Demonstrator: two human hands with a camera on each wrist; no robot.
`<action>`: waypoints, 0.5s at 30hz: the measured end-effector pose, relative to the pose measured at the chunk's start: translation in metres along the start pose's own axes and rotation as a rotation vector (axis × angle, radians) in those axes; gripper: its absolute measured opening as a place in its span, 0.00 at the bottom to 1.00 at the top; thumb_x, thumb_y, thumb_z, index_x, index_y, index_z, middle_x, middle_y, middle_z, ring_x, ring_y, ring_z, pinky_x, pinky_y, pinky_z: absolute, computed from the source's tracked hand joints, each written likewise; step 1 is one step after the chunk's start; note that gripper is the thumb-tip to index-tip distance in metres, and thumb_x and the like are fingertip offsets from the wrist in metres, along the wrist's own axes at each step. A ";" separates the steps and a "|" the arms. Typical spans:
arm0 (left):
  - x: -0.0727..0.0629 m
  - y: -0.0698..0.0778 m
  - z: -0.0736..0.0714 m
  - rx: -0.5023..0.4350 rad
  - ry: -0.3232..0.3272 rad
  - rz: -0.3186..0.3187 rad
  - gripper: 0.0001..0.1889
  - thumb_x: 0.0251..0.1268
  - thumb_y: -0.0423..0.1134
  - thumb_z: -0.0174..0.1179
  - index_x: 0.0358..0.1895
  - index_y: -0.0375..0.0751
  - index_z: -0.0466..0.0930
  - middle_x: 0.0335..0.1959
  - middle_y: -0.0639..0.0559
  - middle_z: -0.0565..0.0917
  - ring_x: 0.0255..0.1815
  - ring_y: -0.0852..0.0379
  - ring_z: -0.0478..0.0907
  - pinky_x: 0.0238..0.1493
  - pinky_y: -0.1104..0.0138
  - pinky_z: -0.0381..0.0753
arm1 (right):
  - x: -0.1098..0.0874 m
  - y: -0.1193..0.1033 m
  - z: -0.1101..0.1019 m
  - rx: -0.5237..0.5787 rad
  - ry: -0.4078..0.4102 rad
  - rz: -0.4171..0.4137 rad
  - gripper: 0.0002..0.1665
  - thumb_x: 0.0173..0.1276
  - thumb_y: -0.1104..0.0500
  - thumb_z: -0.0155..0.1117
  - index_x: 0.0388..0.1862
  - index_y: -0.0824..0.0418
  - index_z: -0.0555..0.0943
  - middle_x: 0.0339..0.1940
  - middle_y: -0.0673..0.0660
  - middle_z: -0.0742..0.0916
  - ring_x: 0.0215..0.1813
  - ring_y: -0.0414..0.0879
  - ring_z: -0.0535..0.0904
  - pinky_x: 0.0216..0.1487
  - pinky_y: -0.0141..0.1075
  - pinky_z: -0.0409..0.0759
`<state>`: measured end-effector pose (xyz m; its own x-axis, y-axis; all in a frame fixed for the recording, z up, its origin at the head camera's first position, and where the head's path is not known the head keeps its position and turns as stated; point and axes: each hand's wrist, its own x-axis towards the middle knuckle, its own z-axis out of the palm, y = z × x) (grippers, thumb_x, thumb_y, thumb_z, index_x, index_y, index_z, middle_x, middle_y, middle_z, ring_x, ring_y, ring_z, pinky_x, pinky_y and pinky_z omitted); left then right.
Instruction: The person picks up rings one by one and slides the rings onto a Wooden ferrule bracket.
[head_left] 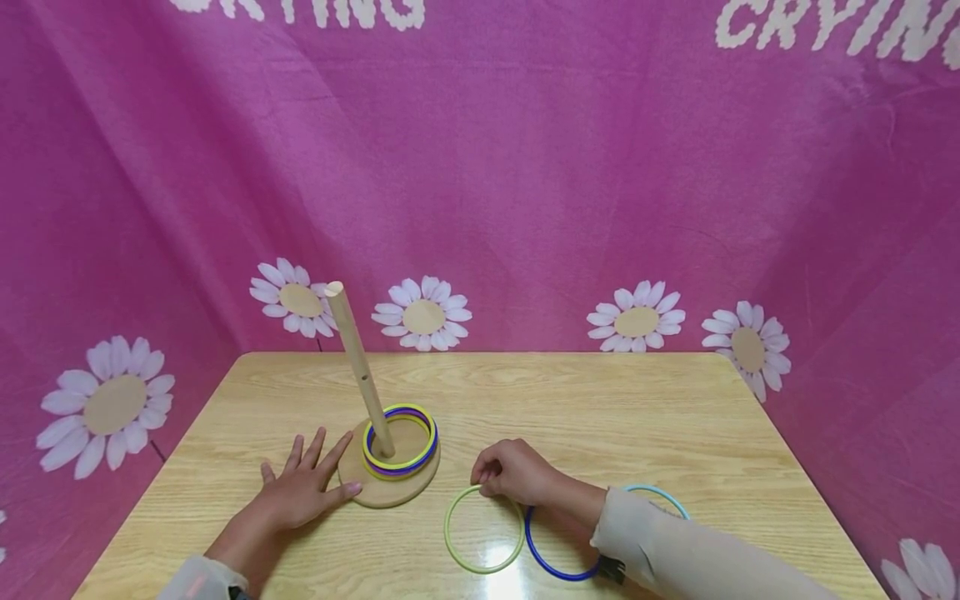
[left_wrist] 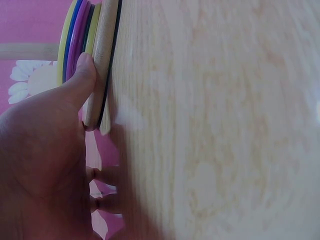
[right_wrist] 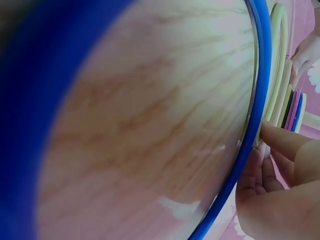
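Note:
A wooden peg [head_left: 354, 354] rises, tilted in the head view, from a round wooden base [head_left: 382, 498] at the left of the table. Several coloured rings [left_wrist: 74, 42], yellow, blue, purple, dark and yellow, lie stacked around its foot. My left hand [head_left: 300, 492] rests beside the base with fingers spread, its thumb on the base's edge close to the rings. To the right, my right hand [head_left: 517, 471] pinches the far rim of a light green ring [head_left: 483, 572] between thumb and fingers. Whether that ring still touches the table is unclear.
A dark blue ring [head_left: 562, 576] lies under my right wrist, and a light blue ring [head_left: 651, 487] is partly hidden by the sleeve. The wooden table [head_left: 585, 392] ends at a pink curtain [head_left: 525, 208] printed with daisies.

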<state>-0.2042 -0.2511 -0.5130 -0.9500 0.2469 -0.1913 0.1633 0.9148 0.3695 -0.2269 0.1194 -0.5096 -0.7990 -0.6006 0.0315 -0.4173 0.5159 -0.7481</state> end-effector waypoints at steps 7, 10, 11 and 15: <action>-0.001 0.001 -0.001 0.001 0.004 0.004 0.47 0.70 0.73 0.51 0.85 0.55 0.49 0.84 0.31 0.42 0.81 0.21 0.32 0.57 0.14 0.29 | 0.003 0.002 -0.001 -0.026 -0.023 -0.015 0.09 0.58 0.72 0.75 0.31 0.59 0.88 0.24 0.44 0.85 0.30 0.29 0.77 0.37 0.27 0.77; 0.000 0.000 -0.001 0.002 0.007 0.005 0.47 0.70 0.73 0.51 0.85 0.56 0.49 0.84 0.31 0.41 0.81 0.21 0.32 0.57 0.14 0.29 | 0.004 0.002 0.000 -0.036 -0.016 -0.025 0.09 0.58 0.72 0.75 0.31 0.59 0.88 0.24 0.45 0.86 0.30 0.29 0.77 0.37 0.27 0.77; 0.000 0.000 -0.001 0.004 0.008 0.006 0.47 0.70 0.73 0.51 0.85 0.56 0.49 0.84 0.31 0.41 0.81 0.21 0.32 0.57 0.14 0.29 | 0.004 0.002 0.000 -0.039 -0.013 -0.029 0.09 0.58 0.72 0.74 0.31 0.59 0.88 0.24 0.45 0.86 0.30 0.29 0.76 0.37 0.27 0.77; 0.000 0.000 -0.001 0.008 0.011 0.006 0.47 0.70 0.73 0.51 0.85 0.56 0.49 0.84 0.31 0.42 0.81 0.21 0.32 0.57 0.14 0.29 | 0.006 0.001 0.000 -0.049 0.004 -0.035 0.09 0.57 0.73 0.74 0.30 0.60 0.88 0.24 0.45 0.85 0.29 0.28 0.76 0.37 0.26 0.77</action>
<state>-0.2041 -0.2515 -0.5124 -0.9518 0.2493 -0.1786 0.1715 0.9155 0.3639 -0.2318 0.1164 -0.5103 -0.7851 -0.6165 0.0593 -0.4656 0.5242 -0.7130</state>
